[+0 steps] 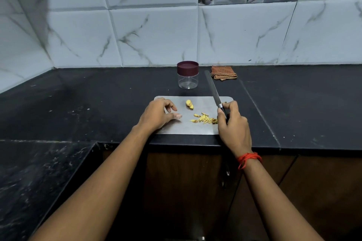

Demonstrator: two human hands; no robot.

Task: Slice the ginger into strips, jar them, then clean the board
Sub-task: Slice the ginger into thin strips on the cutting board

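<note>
Left hand [156, 114] rested on the board's [176, 126] left part, palm down, fingers loosely spread, gripping nothing. Thumb pointed toward 3 o'clock, at the cut pile.

Board: grey, flat on the black counter [98, 92], near its front edge.

Ginger chunk [189, 104] sat uncut at the board's 12 o'clock area, just right of the left fingertips, not touching them. Ginger strips [204, 118] lay in a loose pile at roughly 4 o'clock from the chunk, ending just beside the right hand.

Right hand [233, 123] was clenched around the knife [212, 89] handle at the board's right edge. Blade pointed to about 11 o'clock, out past the board's far edge. Can't tell if the blade touched the counter. Red thread [249, 159] on that wrist.

Jar [187, 74], clear, maroon lid on, stood on the counter at 12 o'clock from the board, left of the blade tip, nothing visible inside. Folded checked cloth [223, 72] lay at 3 o'clock from the jar, against the tiled wall [156, 35].
</note>
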